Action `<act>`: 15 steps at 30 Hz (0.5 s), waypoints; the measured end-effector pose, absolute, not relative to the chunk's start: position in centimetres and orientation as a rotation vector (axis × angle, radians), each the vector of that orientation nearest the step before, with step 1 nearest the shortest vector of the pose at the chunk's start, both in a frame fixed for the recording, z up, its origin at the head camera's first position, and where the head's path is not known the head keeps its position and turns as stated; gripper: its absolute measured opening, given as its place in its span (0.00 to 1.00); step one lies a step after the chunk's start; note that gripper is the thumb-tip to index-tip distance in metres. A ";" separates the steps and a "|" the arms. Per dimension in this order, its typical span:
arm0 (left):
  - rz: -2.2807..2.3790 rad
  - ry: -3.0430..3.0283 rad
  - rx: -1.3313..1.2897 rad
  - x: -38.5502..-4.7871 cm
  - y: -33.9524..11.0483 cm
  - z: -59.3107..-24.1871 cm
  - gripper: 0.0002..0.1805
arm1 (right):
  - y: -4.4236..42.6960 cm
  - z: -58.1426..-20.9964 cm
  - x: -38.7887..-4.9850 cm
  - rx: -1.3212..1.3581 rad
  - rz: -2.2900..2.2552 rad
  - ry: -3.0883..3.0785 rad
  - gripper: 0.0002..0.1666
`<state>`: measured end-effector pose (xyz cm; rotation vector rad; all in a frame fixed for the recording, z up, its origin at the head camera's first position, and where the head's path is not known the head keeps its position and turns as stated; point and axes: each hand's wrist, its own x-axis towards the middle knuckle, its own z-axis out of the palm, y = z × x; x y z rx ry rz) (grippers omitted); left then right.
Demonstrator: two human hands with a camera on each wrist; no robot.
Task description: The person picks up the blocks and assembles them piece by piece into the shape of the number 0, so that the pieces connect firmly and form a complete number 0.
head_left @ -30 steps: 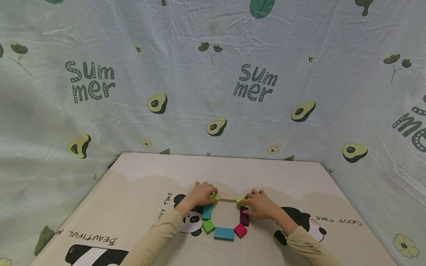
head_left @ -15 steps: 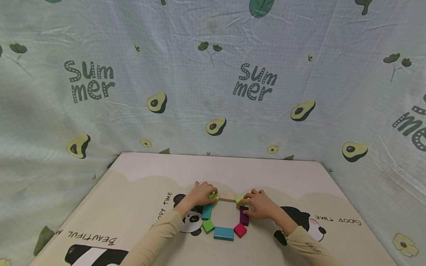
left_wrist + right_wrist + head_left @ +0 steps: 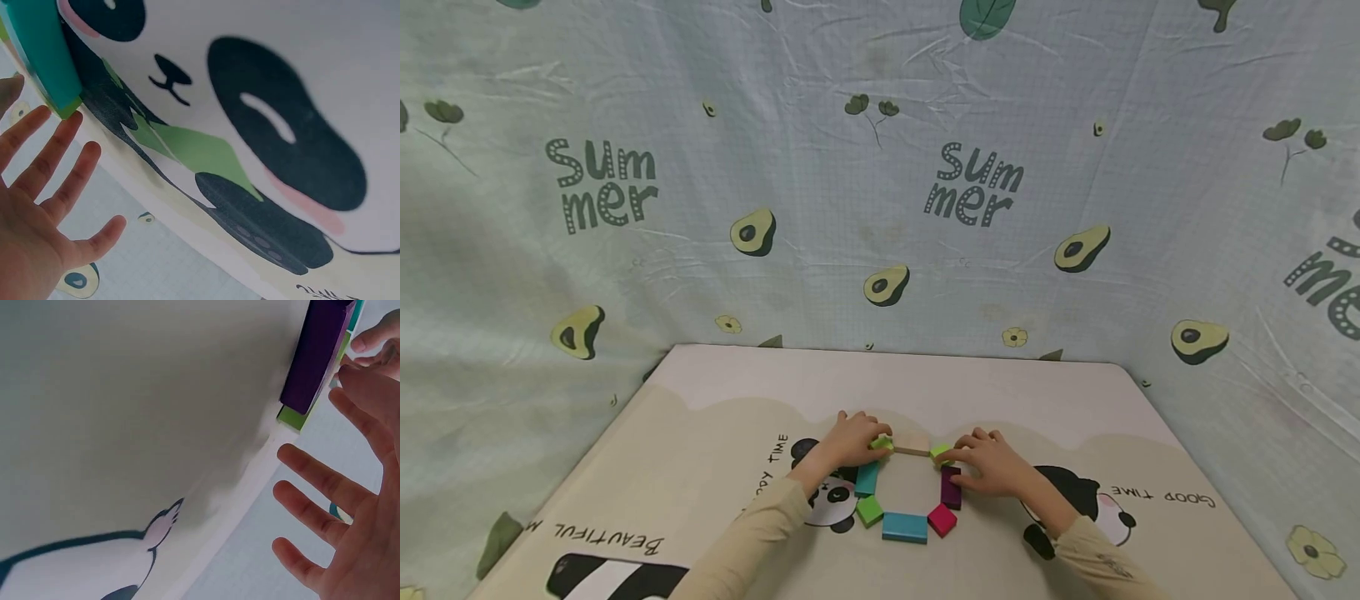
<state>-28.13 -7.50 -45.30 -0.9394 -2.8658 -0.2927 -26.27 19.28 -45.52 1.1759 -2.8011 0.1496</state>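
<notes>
Colored blocks form a ring on the table. My left hand [image 3: 850, 439] pinches the upper-left green block [image 3: 881, 443] between thumb and index finger, its other fingers spread in the left wrist view. Below that lies a teal block [image 3: 867, 478], seen also in the left wrist view. My right hand [image 3: 992, 463] reaches from the right, index fingertip at the upper-right green block [image 3: 939, 452] and thumb beside the purple block [image 3: 951, 487]. Its fingers are extended and spread in the right wrist view. Between the two upper green blocks lies a plain wooden block [image 3: 912, 444].
Nearer me, the ring continues with a green block [image 3: 869, 511], a blue block [image 3: 905, 527] and a red block [image 3: 942, 520]. The table [image 3: 1000, 567] carries printed pandas and lettering. Behind it hangs a curtain [image 3: 820, 183] with avocado prints.
My right hand has shifted slightly to the right, its thumb drawing back a little along the purple block. The left hand and the blocks look unchanged.
</notes>
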 end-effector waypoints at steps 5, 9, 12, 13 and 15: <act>-0.274 -2.852 -0.922 -27.1 -8.3 -45.1 0.16 | 20.1 -45.8 -25.9 1.158 0.148 -2.781 0.19; -0.277 -2.817 -0.941 -26.0 -9.0 -44.9 0.17 | 20.8 -46.0 -25.3 1.119 0.165 -2.773 0.20; -0.311 -2.765 -0.957 -25.0 -9.7 -44.7 0.16 | 21.2 -46.1 -24.8 1.087 0.201 -2.746 0.20; -0.305 -2.743 -0.965 -24.7 -9.8 -44.6 0.16 | 21.4 -46.1 -24.6 1.079 0.210 -2.734 0.19; -0.320 -2.702 -0.990 -24.0 -10.2 -44.6 0.16 | 21.8 -46.2 -24.3 1.073 0.226 -2.708 0.20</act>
